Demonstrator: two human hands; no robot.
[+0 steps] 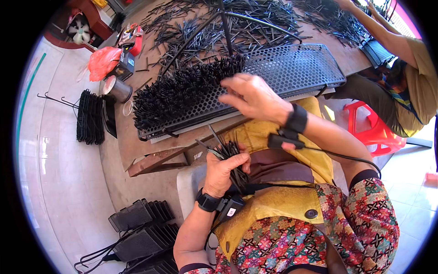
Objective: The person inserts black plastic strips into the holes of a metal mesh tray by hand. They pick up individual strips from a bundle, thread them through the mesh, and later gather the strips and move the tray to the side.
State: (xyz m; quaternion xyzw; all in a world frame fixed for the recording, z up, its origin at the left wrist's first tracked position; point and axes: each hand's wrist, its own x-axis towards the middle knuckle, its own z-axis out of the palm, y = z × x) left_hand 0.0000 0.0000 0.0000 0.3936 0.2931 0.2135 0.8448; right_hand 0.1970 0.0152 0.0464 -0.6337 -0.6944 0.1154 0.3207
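My left hand (224, 170) grips a bundle of thin black sticks (232, 157) over my lap, their ends fanning upward. My right hand (253, 97) hovers over a black perforated tray (292, 68) on the table, fingertips at the edge of the block of black sticks (182, 93) standing upright in the tray's holes on its left half. Whether the fingers pinch a stick, I cannot tell. Both wrists wear black bands with small devices.
Loose black sticks (255, 23) cover the wooden table (132, 141) behind the tray. A metal cup (117, 87) and red bag (104, 61) sit at the left edge. Stacked black trays (141, 228) lie on the floor. Another person (401, 68) sits by a red stool (376, 130).
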